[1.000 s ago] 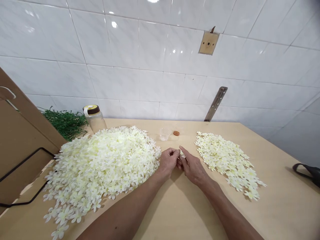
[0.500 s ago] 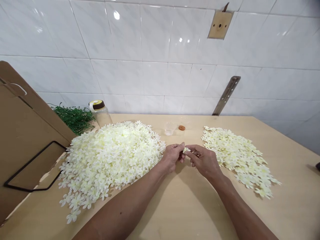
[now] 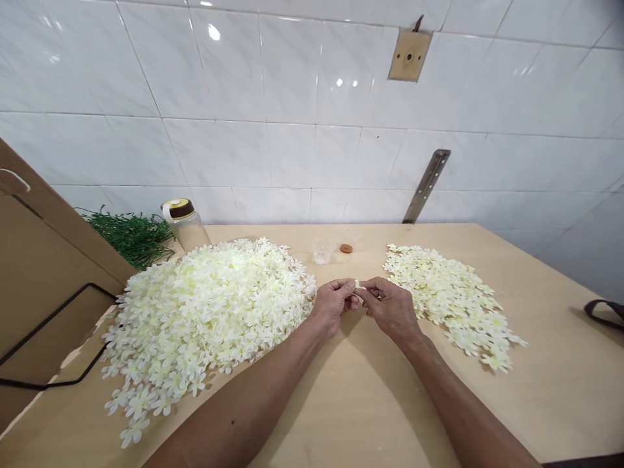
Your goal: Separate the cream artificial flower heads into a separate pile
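Note:
Between the fingertips of both hands is a small white artificial flower (image 3: 359, 286), mostly hidden by the fingers. My left hand (image 3: 335, 303) is closed, pinching it from the left. My right hand (image 3: 390, 305) pinches it from the other side with thumb and finger. A large heap of white and pale yellow artificial flowers (image 3: 209, 305) lies to the left of my hands. To the right is a smaller, flatter spread of similar flowers (image 3: 448, 296). Behind my hands stands a small clear plastic cup (image 3: 322, 252), with a small orange-brown round object (image 3: 346, 248) beside it.
At the left, a cardboard box (image 3: 43, 260) carries a black wire frame (image 3: 46, 335). Green artificial foliage (image 3: 129, 235) and a clear bottle with a brown and yellow lid (image 3: 188, 224) stand behind the big heap. A black strap (image 3: 604, 313) lies at the right edge. White tiles back the table (image 3: 351, 403).
The view has shifted slightly to the right. My hands stay together around the flower, the fingers now covering more of it. The black strap shows more fully.

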The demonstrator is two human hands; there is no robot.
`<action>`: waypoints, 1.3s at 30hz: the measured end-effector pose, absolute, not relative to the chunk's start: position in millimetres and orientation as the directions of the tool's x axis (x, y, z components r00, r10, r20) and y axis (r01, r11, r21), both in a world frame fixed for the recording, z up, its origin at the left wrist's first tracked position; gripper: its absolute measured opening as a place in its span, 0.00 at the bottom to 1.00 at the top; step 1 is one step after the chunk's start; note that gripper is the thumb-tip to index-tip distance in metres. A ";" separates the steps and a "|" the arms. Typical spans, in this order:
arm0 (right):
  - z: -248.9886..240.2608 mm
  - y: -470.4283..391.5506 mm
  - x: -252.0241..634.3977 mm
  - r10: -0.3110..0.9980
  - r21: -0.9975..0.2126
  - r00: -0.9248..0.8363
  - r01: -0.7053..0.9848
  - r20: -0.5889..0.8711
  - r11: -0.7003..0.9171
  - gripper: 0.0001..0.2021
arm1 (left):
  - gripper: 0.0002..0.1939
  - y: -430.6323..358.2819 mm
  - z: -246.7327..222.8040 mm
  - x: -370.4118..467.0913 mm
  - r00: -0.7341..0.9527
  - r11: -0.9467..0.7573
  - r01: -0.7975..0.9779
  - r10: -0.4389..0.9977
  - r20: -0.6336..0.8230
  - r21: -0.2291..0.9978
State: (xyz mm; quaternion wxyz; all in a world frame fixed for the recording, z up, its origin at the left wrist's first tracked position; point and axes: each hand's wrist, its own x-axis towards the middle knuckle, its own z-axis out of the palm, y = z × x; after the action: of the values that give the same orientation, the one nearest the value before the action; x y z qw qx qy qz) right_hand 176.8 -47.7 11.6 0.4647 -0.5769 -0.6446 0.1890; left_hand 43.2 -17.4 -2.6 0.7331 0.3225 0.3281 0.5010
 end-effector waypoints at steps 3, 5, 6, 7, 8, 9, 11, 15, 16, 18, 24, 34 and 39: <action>13.1 -48.3 177.5 0.936 -0.832 0.047 0.475 0.349 0.287 0.20 | 0.15 -13.3 -3.9 41.5 0.248 0.293 -0.557 0.952 -0.181 0.777; 14.8 -48.9 176.9 0.945 -0.865 0.044 0.417 0.325 0.278 0.19 | 0.16 -11.9 -4.2 40.8 0.258 0.298 -0.559 0.949 -0.179 0.773; 15.5 -49.0 176.6 0.948 -0.881 0.052 0.387 0.314 0.271 0.18 | 0.17 -12.0 -3.9 40.7 0.272 0.305 -0.560 0.946 -0.177 0.770; 15.8 -48.9 176.3 0.951 -0.896 0.061 0.358 0.305 0.264 0.18 | 0.18 -12.4 -3.4 40.7 0.288 0.314 -0.560 0.941 -0.176 0.767; 15.8 -48.6 176.1 0.952 -0.908 0.074 0.330 0.298 0.259 0.17 | 0.18 -13.2 -2.7 40.8 0.303 0.325 -0.557 0.936 -0.177 0.764; 15.5 -48.1 176.1 0.951 -0.918 0.090 0.303 0.295 0.256 0.17 | 0.19 -14.2 -1.9 40.9 0.318 0.336 -0.553 0.931 -0.180 0.763; 14.3 -46.9 176.6 0.949 -0.931 0.112 0.255 0.296 0.260 0.18 | 0.20 -15.9 -0.5 41.1 0.345 0.350 -0.541 0.922 -0.178 0.765; 12.1 -45.6 179.1 0.944 -0.930 0.109 0.239 0.313 0.280 0.22 | 0.20 -16.6 -0.5 40.7 0.366 0.336 -0.529 0.919 -0.148 0.779; 11.9 -45.8 179.9 0.944 -0.921 0.094 0.267 0.318 0.284 0.24 | 0.20 -16.4 -1.0 40.5 0.363 0.328 -0.524 0.921 -0.143 0.786; 12.1 -46.5 181.2 0.942 -0.886 0.047 0.357 0.332 0.294 0.25 | 0.20 -16.3 -1.9 40.4 0.356 0.313 -0.498 0.924 -0.138 0.809; 16.5 -47.7 185.5 0.928 -0.760 -0.071 0.552 0.366 0.342 0.19 | 0.23 -20.6 -1.3 41.9 0.192 0.127 -0.277 0.979 -0.074 0.953; 16.4 -48.6 186.5 0.909 -0.689 -0.026 0.643 0.416 0.333 0.15 | 0.23 -24.3 3.6 42.9 0.201 0.128 -0.267 0.977 -0.074 0.955; 9.9 -45.2 184.2 0.888 -0.697 -0.011 0.615 0.460 0.369 0.14 | 0.19 -22.1 -0.2 42.4 0.242 0.183 -0.377 0.966 -0.094 0.908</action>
State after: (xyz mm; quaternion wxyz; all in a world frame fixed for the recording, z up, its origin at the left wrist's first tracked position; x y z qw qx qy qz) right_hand 184.2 -45.2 9.9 0.4493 -0.5408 -0.6947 0.1517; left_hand 42.4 -22.1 -0.2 0.6771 0.4034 0.3646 0.4959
